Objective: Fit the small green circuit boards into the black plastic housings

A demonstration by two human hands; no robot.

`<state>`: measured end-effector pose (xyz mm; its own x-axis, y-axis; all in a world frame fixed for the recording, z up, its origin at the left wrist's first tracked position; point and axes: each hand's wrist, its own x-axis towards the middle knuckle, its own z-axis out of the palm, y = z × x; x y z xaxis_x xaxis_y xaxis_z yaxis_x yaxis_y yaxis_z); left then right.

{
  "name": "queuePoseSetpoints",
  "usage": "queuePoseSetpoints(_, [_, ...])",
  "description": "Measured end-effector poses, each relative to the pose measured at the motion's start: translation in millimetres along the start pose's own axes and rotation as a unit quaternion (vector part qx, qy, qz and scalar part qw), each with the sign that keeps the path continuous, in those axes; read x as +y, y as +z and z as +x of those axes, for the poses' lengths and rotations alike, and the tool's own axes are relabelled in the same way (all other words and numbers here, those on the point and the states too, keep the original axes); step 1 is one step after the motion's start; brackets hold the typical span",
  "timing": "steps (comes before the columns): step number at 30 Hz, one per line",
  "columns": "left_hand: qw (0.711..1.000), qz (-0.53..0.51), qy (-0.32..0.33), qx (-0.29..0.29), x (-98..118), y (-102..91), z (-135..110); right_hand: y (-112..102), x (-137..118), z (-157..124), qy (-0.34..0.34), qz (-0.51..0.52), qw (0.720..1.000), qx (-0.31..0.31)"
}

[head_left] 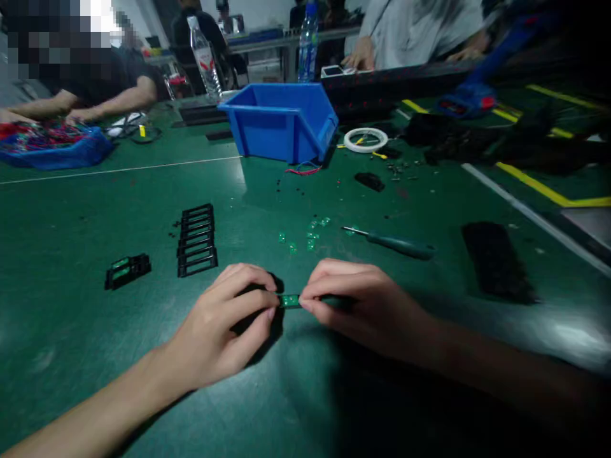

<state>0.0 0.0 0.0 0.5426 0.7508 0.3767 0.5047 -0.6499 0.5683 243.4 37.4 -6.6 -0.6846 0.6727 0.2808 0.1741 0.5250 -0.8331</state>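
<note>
My left hand (pixel 231 318) pinches the left end of a small green circuit board (pixel 289 300) with dark edges. At its right end the fingers of my right hand (pixel 365 302) are closed on it. Only the board's middle shows; both ends are hidden by fingertips. Beyond my hands lie several loose green board pieces (pixel 311 244). A screwdriver (pixel 398 244) with a dark green handle rests past my right hand. To the left are a black slotted frame (pixel 196 240) and a small black part with green boards in it (pixel 127 271).
A blue bin (pixel 267 130) stands at the back centre, with a white tape roll (pixel 365 140) beside it. Small screws (pixel 398 169) are scattered nearby. A blue tray of wires (pixel 55 149), a blue power tool (pixel 477 89) and water bottles (pixel 205 60) are further off. Other people sit opposite.
</note>
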Motion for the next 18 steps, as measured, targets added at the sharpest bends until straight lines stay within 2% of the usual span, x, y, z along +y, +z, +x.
queuePoseSetpoints(18, [1.0, -0.001, 0.008, 0.0, 0.3, -0.4, -1.7, -2.1, 0.8, -1.2, -0.002, -0.013, 1.0, -0.002])
